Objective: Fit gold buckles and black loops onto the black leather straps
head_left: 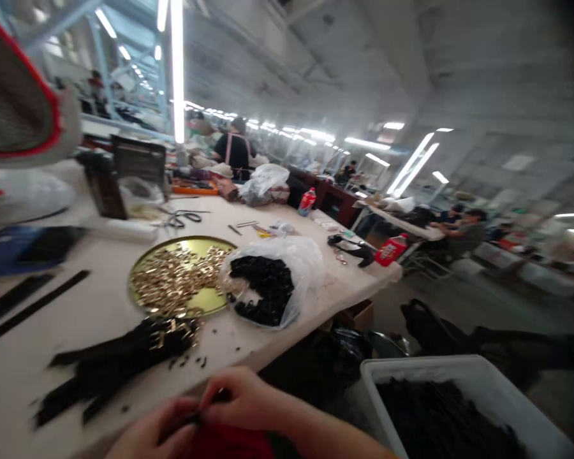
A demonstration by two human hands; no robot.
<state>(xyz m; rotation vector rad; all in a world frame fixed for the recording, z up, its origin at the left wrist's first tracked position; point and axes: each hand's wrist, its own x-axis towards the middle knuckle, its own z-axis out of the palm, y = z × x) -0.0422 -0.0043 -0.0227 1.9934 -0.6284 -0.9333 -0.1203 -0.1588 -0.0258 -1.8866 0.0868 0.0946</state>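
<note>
At the table's front edge, my left hand and my right hand meet, both with curled fingers. Something small and dark sits between the fingertips; blur and the fingers hide what it is. Just beyond lies a bundle of black straps with gold buckles at its right end. Behind it stands a round gold tray covered with many small gold metal pieces. Touching the tray's right side is an open clear plastic bag of small black pieces.
A white bin of dark strips stands low at right. Two long black strips lie at left. Scissors, a red bottle and a red packet are farther back. Another person is beyond the table.
</note>
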